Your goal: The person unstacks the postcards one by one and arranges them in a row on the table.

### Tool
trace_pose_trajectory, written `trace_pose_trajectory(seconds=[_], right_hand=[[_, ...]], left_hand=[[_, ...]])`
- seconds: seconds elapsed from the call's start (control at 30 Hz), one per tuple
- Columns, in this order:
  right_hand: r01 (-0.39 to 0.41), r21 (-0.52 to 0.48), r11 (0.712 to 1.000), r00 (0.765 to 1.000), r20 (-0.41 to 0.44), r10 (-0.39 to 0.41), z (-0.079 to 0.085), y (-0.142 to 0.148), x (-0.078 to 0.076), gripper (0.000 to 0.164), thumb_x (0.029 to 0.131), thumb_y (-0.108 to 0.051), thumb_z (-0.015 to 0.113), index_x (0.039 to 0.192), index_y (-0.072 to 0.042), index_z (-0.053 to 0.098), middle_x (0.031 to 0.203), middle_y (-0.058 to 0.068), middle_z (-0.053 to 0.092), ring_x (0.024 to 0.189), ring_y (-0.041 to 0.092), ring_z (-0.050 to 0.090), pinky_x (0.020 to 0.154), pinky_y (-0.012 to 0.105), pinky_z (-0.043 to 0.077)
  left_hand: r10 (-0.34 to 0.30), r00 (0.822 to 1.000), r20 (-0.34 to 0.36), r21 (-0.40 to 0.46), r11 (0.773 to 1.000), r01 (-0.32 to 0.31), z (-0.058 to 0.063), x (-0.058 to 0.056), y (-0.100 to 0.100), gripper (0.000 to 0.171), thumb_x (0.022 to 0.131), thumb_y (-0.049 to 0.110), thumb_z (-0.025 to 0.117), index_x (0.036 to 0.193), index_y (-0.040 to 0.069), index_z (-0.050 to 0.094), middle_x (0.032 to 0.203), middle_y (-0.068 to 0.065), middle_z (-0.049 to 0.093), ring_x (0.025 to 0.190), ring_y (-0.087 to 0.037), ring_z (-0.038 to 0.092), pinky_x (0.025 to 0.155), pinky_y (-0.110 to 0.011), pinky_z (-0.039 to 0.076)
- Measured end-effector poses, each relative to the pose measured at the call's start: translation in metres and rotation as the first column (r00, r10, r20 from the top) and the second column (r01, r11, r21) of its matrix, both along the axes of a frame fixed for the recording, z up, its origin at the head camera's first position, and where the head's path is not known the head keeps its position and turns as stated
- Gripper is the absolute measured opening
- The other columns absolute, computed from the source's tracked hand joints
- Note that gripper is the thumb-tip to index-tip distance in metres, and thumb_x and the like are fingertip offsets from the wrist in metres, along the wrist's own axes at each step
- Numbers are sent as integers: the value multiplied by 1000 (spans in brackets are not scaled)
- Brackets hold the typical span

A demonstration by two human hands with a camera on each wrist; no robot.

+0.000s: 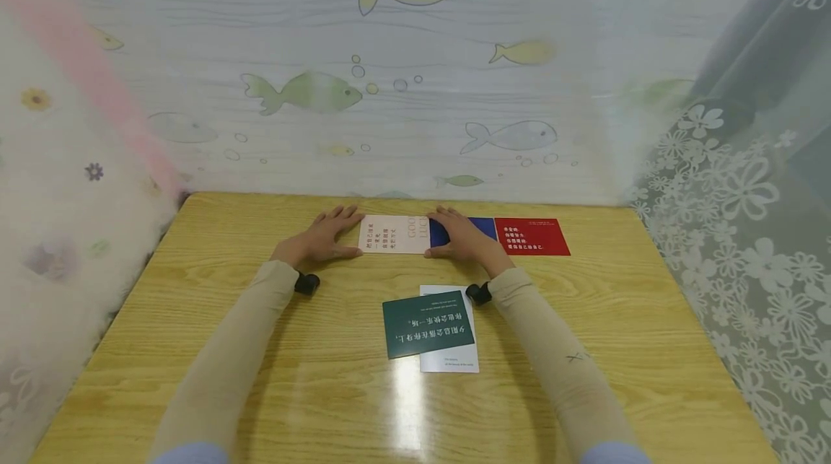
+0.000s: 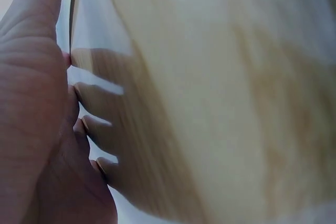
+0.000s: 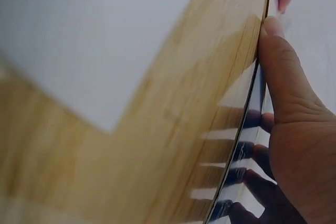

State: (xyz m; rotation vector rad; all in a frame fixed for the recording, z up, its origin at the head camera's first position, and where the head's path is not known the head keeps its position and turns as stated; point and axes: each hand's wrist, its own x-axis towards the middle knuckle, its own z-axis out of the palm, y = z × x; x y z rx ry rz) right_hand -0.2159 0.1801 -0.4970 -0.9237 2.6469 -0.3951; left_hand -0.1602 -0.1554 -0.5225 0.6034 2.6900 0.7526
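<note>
A cream card [image 1: 388, 234] printed with Chinese characters and "GOOD LUCK" lies flat on the table between both hands. My left hand [image 1: 324, 234] rests at the card's left edge, thumb near the lower corner and fingers spread toward the upper one. At its right edge is my right hand [image 1: 459, 234], with the thumb [image 3: 281, 64] and fingers spread across the seam with a blue card [image 1: 482, 226]. That hand partly covers the blue card. A red card [image 1: 534, 237] continues the row to the right. Both hands' fingers look extended, not curled.
Nearer the front, a dark green card [image 1: 428, 325] lies askew over a white card [image 1: 449, 363]. The wooden table [image 1: 311, 377] meets a fish-print curtain [image 1: 396, 117] at the back. Floral lace [image 1: 746, 255] hangs along the right side.
</note>
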Motion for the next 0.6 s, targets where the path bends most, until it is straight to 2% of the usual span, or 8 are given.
trace_pose_trajectory(seconds=[0.3, 0.6], right_hand=[[19, -28, 999, 1000, 22, -18, 1, -1, 2, 88, 89, -45, 78, 158, -10, 36, 168, 17, 22, 156, 36, 16, 127, 51, 19], [16, -3, 1000, 1000, -6, -16, 1, -1, 3, 88, 88, -45, 78, 158, -10, 36, 168, 17, 23, 156, 37, 18, 126, 52, 21]], left_hand=[[13, 1000, 4, 31, 999, -13, -2, 2, 0, 88, 97, 44, 67, 164, 12, 19, 172, -15, 2, 157, -39, -4, 125, -61, -6], [26, 1000, 17, 77, 997, -27, -3, 5, -1, 87, 97, 42, 68, 164, 13, 20, 172, -14, 3, 157, -39, -4, 125, -59, -6]])
